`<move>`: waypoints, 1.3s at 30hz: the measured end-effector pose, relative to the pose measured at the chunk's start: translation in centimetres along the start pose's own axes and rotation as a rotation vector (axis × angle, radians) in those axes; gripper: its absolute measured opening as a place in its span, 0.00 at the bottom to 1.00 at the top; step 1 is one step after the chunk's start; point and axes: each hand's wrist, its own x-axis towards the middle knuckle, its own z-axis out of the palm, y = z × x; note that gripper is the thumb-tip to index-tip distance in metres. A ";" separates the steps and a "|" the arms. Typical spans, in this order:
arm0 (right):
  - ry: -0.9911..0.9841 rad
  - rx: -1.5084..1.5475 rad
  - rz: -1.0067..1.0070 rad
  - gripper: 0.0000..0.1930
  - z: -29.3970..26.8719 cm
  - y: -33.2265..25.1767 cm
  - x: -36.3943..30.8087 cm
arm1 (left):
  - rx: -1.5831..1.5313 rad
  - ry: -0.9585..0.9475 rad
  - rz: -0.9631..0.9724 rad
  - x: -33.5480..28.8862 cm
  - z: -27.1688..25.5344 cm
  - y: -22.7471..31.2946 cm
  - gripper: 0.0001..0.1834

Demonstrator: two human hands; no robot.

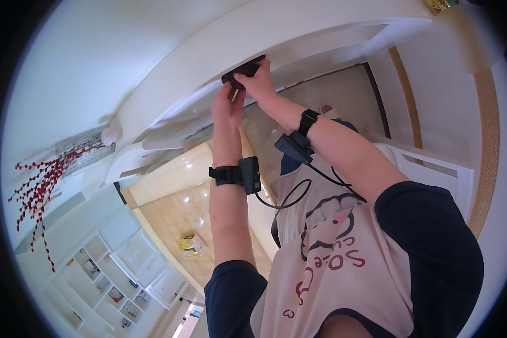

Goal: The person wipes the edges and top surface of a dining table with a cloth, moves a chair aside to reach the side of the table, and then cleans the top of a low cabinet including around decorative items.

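Hands: from my remote seat I counted two, a left hand (pixel 229 104) and a right hand (pixel 257 83)
Dark brown piece (pixel 243 72): I saw one, at the edge of the white ledge (pixel 169 79)
Wrist straps (pixel 227 176): there were two
Black boxes (pixel 249 176): I found two, one per strap
Black cable (pixel 276 207): I could not tell whether it was one or two
Red-berried branches (pixel 42 183): several, too tangled to number
Yellow-and-white package (pixel 191 246): I spotted one, near the left edge of the wooden surface (pixel 169 205)

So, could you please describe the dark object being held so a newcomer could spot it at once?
Find the long white panel, then the left hand and right hand at its edge. Both touch the flat object, dark brown against pale white.
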 end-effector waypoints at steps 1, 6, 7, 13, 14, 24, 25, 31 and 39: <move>0.014 0.015 0.032 0.32 -0.8 -0.3 0.2 | 0.006 -0.014 -0.016 0.2 0.4 -0.5 0.15; 0.113 0.045 0.106 0.34 -5.0 -2.4 2.1 | 0.039 -0.127 -0.056 1.6 3.6 -3.0 0.14; 0.139 0.036 0.116 0.35 -6.1 -2.7 2.4 | 0.046 -0.140 -0.073 1.8 4.5 -3.6 0.14; 0.254 0.034 -0.001 0.37 -13.5 -3.8 5.6 | 0.043 -0.332 -0.104 3.0 10.9 -8.9 0.15; 0.277 0.029 -0.021 0.37 -15.1 -3.7 6.3 | 0.064 -0.344 -0.122 3.0 12.2 -9.9 0.15; 0.406 -0.367 -0.273 0.32 -27.2 -1.9 13.7 | 0.225 -0.330 -0.261 3.5 14.5 -15.9 0.25; 0.416 -0.408 -0.328 0.33 -27.7 -1.1 14.9 | 0.233 -0.314 -0.258 3.7 13.4 -15.8 0.25; 0.304 -1.252 -0.516 0.35 -24.9 6.2 16.8 | 0.208 -0.188 -0.237 3.2 5.8 -13.8 0.25; -0.279 -1.111 -0.768 0.28 -8.8 10.0 8.6 | 0.062 0.026 -0.089 4.8 -0.6 -14.2 0.21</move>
